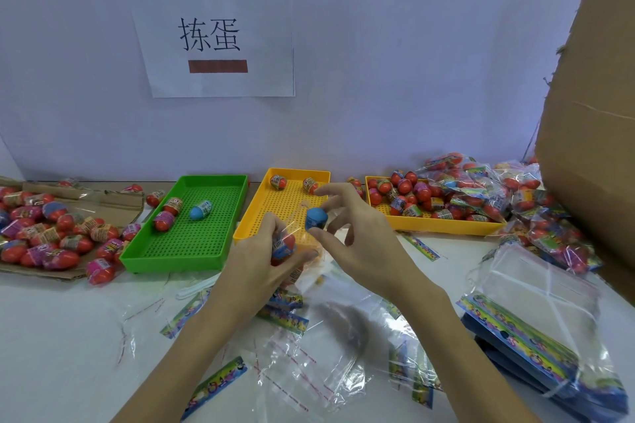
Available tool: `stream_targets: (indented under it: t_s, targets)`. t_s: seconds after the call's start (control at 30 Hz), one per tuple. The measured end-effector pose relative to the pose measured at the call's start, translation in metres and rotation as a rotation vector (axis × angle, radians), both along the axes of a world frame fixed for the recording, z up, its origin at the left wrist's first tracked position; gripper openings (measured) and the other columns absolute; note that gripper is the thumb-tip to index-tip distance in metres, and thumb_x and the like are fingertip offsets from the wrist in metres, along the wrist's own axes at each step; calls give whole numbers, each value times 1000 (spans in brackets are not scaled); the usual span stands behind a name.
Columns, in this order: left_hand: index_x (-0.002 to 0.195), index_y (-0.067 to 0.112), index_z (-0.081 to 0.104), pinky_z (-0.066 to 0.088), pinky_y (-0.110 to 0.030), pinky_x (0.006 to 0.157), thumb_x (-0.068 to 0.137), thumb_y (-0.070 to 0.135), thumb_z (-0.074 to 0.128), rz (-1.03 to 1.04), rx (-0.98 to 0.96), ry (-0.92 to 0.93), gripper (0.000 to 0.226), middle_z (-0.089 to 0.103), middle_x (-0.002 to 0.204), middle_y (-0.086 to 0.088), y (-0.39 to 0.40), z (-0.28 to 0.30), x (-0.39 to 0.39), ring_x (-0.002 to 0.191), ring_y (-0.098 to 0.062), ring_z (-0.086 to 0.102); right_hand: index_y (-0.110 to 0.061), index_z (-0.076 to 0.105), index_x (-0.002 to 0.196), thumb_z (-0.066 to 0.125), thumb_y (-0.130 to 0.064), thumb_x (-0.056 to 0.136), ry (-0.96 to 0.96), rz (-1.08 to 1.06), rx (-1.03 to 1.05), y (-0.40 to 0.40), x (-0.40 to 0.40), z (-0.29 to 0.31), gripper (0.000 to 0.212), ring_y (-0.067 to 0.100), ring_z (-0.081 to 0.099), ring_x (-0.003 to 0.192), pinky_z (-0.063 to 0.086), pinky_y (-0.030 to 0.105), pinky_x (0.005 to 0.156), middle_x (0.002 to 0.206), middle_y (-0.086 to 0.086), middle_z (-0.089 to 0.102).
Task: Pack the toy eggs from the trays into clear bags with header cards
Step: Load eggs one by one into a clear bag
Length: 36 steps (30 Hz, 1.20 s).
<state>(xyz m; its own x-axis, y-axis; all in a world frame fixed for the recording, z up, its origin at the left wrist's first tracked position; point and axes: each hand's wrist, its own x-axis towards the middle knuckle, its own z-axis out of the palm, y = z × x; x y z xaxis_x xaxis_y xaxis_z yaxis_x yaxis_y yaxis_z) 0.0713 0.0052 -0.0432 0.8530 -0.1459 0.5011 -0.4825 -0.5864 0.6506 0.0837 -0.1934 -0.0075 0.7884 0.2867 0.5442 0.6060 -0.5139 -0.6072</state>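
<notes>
Three trays stand in a row by the wall: the left tray (185,244), the middle tray (275,203), the right tray (443,225). Loose eggs (51,233) lie on cardboard (37,273) farther left; stacked bags (536,330) lie front right.

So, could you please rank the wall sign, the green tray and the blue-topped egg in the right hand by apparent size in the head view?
1. Wall sign, largest.
2. Green tray, though it sits nearer the camera, so true sizes are unsure.
3. Blue-topped egg in the right hand, clearly smallest.
</notes>
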Motion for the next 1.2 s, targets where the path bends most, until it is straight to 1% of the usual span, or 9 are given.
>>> stream_targets:
  t_s: [0.2,0.33,0.5,0.57,0.67,0.87,1.0,1.07,1.2]
  targets:
    - [90,27,39,44,-26,50,81,68,65,0,5,-20,49,56,65,7,3,-1,2,55,-11,57,-28,62,120,73,-24,93,99,120,19,-5,-3,4,30,6,69,96,56,27,65,111,-17,69]
    - [93,22,43,47,-26,52,79,71,63,9,3,-8,55,56,66,9,3,0,2,57,-11,60,-27,62,123,69,-16,95,106,138,-35,-7,-5,5,31,3,66,104,56,28,67,117,-17,68]
    - [92,23,41,37,-20,49,81,70,63,17,6,-17,52,54,61,12,2,-1,2,52,-9,49,-23,69,121,61,-17,100,66,108,-6,-3,-6,3,23,1,63,108,56,22,77,120,-12,68]
    - [93,22,42,36,-17,49,84,68,62,12,-5,-17,51,58,66,16,2,-1,2,51,-7,51,-19,71,120,65,-23,100,39,96,-9,-3,-4,3,22,3,63,105,56,20,77,116,-9,67]
    - [93,22,42,38,-18,50,87,64,61,20,0,-26,47,54,63,10,2,-2,1,53,-7,51,-17,72,123,76,-34,91,11,98,-71,-2,-3,2,36,6,60,105,56,18,78,119,-6,62]
    - [90,18,45,33,-21,48,85,67,61,33,-101,51,52,51,58,3,1,-2,2,48,-8,41,-17,72,127,78,-24,91,2,96,-142,-6,-1,4,38,-4,56,98,51,10,78,117,-7,60]
    - [86,15,47,30,-22,47,89,64,60,6,-180,129,50,42,54,8,0,-2,2,49,-8,34,-14,73,123,76,-22,92,4,55,-130,-7,-2,7,33,-1,59,90,51,16,74,110,-2,62]
    - [86,13,50,32,-24,50,89,64,59,-14,-242,188,52,43,56,6,-1,0,3,51,-11,36,-14,73,119,76,-24,92,-8,31,-114,-7,-2,8,29,5,61,85,47,13,70,103,-2,64]
    - [94,10,58,44,-23,51,91,58,60,-78,-341,302,48,60,59,-6,-5,5,0,49,-8,52,-17,74,103,74,-19,93,-30,12,-78,-10,-1,8,9,9,62,81,44,11,69,93,-6,68]
